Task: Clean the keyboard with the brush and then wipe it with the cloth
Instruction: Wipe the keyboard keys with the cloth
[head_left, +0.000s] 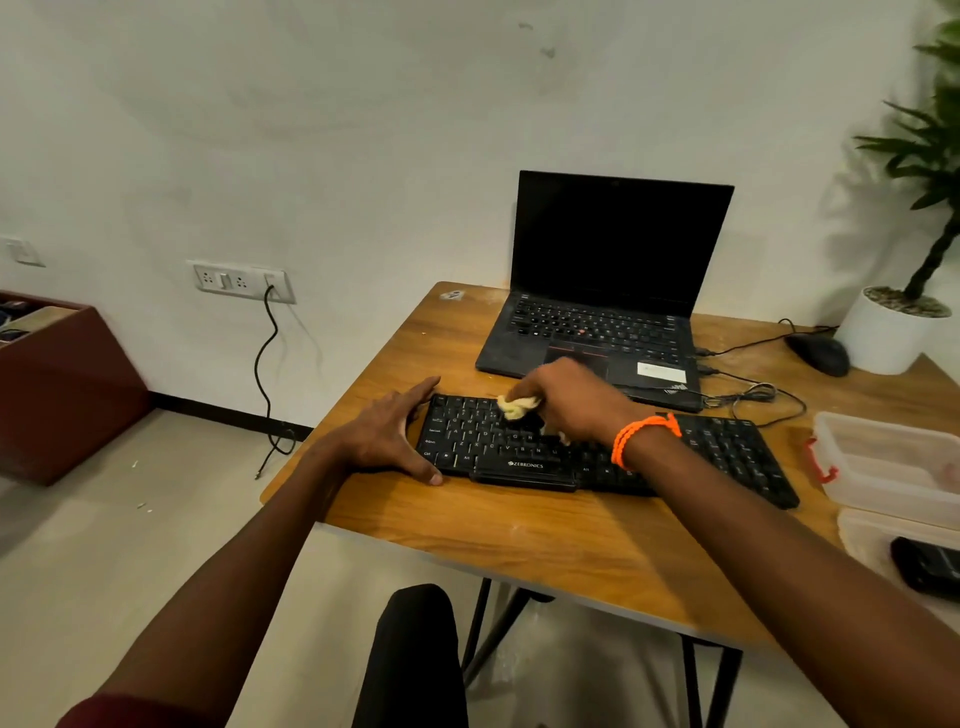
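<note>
1. Where the counter ran out to the right of the keyboard, a clear plastic box with a red latch stood near the keyboard's right end; its contents could not be made out. Nearer the person than that box, a second clear container held a dark object.
2. The right hand was curled around a crumpled pale yellow cloth, pressing it onto the keys of the keyboard's left half.
3. The left hand lay open against the keyboard's left end, fingers straight along its far corner and thumb at its near corner.
4. The right forearm crossed over the keyboard's middle, an orange band on the wrist.
5. A laptop stood open behind the keyboard.
</note>
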